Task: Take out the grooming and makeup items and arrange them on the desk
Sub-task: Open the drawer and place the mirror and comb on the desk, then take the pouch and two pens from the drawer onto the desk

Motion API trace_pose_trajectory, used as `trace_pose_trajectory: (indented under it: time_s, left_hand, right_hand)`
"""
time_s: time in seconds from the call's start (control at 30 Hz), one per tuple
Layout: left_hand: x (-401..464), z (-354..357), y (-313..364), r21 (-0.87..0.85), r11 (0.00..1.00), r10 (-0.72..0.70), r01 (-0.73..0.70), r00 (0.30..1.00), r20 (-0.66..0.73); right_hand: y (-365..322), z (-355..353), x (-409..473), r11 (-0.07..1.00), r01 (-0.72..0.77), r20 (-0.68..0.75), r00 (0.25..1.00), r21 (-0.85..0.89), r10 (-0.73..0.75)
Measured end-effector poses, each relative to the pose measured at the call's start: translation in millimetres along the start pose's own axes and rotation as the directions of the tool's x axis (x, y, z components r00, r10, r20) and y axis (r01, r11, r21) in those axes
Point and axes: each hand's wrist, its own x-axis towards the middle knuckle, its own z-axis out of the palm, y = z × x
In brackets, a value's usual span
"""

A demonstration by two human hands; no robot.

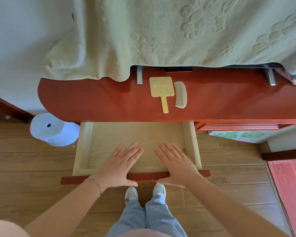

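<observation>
With the mirror [161, 86] and comb [181, 95] lying side by side near the desk's [92, 100] back edge, both the left hand [120, 165] and right hand [176, 164] rest flat, fingers straight, on the drawer's [192, 146] front edge, where a hard shove shut could pinch fingertips.

The scene is evenly lit by soft daylight; faint glare is seen on the worktop [92, 100], and edges are bent by wide-angle distortion.

On the desk [92, 100] the mirror [161, 87] lies just left of the comb [181, 94], behind the drawer [137, 134].
</observation>
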Motion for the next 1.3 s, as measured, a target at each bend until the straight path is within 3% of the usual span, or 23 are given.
trace_pose_trajectory:
  time_s: [0.17,0.4,0.63,0.93,1.3]
  left_hand:
    - [4,-4,-6,0.020,0.999,-0.033,0.034,0.999,-0.039]
    - [21,-17,-23,0.077,0.992,-0.086,0.099,0.982,-0.166]
    - [49,-36,-43,0.146,0.973,-0.129,0.180,0.944,-0.303]
    - [83,-51,-67,0.172,0.945,-0.195,0.279,0.900,-0.390]
    - [89,-44,-55,0.133,0.967,-0.149,0.215,0.909,-0.390]
  right_hand:
    - [4,-5,7,1.000,-0.015,-0.055,0.998,-0.027,0.014]
    - [15,-15,27,0.994,-0.044,-0.263,0.965,-0.098,0.017]
    - [24,-34,63,0.983,-0.122,-0.371,0.927,-0.139,0.063]
    - [43,-47,111,0.960,-0.178,-0.415,0.907,-0.218,0.074]
    - [38,-40,122,0.973,-0.145,-0.453,0.890,-0.180,0.049]
